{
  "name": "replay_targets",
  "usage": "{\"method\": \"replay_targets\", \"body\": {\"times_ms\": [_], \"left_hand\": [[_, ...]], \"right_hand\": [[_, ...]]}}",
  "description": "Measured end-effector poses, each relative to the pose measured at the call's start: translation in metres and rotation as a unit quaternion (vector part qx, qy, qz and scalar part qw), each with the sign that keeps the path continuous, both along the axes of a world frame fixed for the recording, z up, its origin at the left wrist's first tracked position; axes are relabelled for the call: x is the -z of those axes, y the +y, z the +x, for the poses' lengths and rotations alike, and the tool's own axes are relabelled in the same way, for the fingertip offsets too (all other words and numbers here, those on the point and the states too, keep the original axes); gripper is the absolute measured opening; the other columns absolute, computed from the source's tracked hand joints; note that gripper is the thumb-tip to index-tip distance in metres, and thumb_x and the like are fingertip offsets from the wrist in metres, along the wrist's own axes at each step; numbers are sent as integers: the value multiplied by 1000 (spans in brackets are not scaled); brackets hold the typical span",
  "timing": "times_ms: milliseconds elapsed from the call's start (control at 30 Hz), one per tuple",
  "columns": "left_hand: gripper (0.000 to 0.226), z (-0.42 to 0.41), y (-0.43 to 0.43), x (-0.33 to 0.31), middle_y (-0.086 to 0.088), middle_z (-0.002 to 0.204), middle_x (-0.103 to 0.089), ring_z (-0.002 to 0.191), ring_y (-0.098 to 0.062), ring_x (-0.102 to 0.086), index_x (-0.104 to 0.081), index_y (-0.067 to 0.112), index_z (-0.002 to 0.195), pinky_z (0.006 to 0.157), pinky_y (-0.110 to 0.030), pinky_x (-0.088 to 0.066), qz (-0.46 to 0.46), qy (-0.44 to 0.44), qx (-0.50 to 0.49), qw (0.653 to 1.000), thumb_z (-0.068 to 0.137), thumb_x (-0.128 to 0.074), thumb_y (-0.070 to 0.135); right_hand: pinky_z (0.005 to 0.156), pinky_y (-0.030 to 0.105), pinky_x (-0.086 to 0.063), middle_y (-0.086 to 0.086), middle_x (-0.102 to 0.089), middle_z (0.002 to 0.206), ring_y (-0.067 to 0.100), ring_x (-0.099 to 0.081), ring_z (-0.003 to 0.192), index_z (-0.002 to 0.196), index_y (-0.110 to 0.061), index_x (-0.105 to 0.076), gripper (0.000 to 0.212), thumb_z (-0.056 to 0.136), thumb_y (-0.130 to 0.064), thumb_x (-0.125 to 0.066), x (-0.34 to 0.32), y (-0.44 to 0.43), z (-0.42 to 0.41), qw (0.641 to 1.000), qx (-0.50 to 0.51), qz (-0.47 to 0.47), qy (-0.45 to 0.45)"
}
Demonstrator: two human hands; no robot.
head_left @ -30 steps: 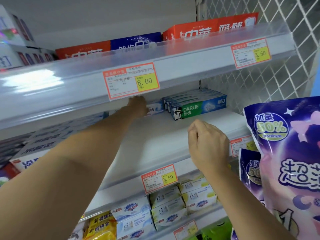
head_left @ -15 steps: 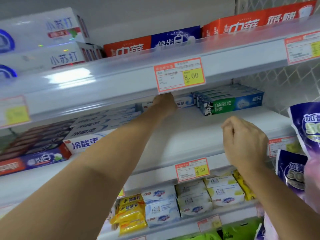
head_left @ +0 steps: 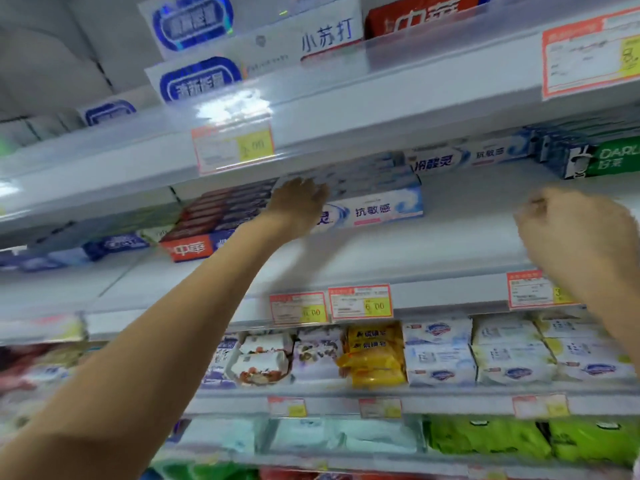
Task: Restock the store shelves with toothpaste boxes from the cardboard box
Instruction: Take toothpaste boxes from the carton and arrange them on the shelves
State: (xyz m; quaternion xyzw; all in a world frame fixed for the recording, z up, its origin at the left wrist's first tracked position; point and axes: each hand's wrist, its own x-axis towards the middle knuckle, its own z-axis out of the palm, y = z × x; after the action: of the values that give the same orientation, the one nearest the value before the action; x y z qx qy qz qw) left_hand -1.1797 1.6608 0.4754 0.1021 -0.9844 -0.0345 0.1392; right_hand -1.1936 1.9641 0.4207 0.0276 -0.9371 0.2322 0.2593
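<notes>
Toothpaste boxes [head_left: 374,206] in white and blue, stacked several high on the middle shelf [head_left: 450,247], are what the left hand [head_left: 298,202] touches. Its fingers reach forward, roughly straight, onto the top left end of the stack, though blur hides how firmly they press. The right hand [head_left: 581,233] is well apart from it, raised over the shelf's front edge toward the right end, fingers curled into a fist with nothing visible inside. Neither hand carries a new box, and the cardboard box is out of view.

The step in hand looks like squaring up stock already on the shelf. To do it well, press flat along the stack's top and end and slide the whole pile as one, so the upper boxes do not skew. Bring the printed long face parallel with the shelf's front edge; the stack sits set back from that edge and slightly angled. The free hand could steady the right end.

These are long, slim cartons, white with a blue wave at the right end and blue lettering. Just left of them lie red toothpaste boxes [head_left: 214,220]. Farther back toward the right is one more white-and-blue carton [head_left: 467,155], then green-faced boxes [head_left: 609,157] by the shelf's right end. Soap packs [head_left: 440,355] fill the shelf below.
</notes>
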Motion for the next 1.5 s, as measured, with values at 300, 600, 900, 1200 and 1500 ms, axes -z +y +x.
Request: {"method": "replay_targets", "body": {"times_ms": [300, 600, 900, 1200, 1500], "left_hand": [[38, 44, -148, 8, -23, 133, -50, 121, -40, -47, -47, 1, 133, 101, -45, -40, 56, 45, -134, 988, 101, -32, 15], [42, 71, -249, 16, -25, 129, -51, 119, -43, -50, -38, 6, 137, 98, -50, -42, 128, 41, -203, 970, 102, -35, 28], [43, 43, -246, -4, -22, 123, -57, 113, -36, -54, -53, -1, 125, 93, -38, -43, 332, 74, -122, 932, 100, -40, 30], [30, 0, -235, -18, -7, 74, -59, 63, -21, -57, -60, 5, 93, 60, -27, -43, 386, 40, -108, 915, 98, -47, 31], [26, -4, -234, -16, 3, 39, -58, 32, -9, -55, -55, 10, 73, 35, -13, -42, 477, 50, -102, 872, 97, -49, 16]], "right_hand": [[82, 41, -42, 26, -50, 124, 42, -52, 105, 132, -7, -43, 49, 95, -38, -44, -20, -110, -20, 983, -117, -137, -45], [100, 57, -31, 26, -39, 136, 43, -33, 126, 130, -9, -47, 67, 87, -52, -20, -22, -176, -7, 996, -73, 31, -27], [87, 42, -40, 36, -57, 102, 46, -51, 104, 91, 4, -60, 77, 77, -50, -7, -25, -178, -25, 996, -56, -71, -15], [97, 39, -37, 33, -40, 133, 43, -46, 118, 130, -1, -46, 42, 99, -28, -36, -26, -169, -35, 977, 26, -194, -82], [94, 39, -37, 28, -36, 136, 43, -46, 116, 136, -7, -37, 44, 100, -34, -35, -22, -169, -35, 977, 8, -193, -91]]}}
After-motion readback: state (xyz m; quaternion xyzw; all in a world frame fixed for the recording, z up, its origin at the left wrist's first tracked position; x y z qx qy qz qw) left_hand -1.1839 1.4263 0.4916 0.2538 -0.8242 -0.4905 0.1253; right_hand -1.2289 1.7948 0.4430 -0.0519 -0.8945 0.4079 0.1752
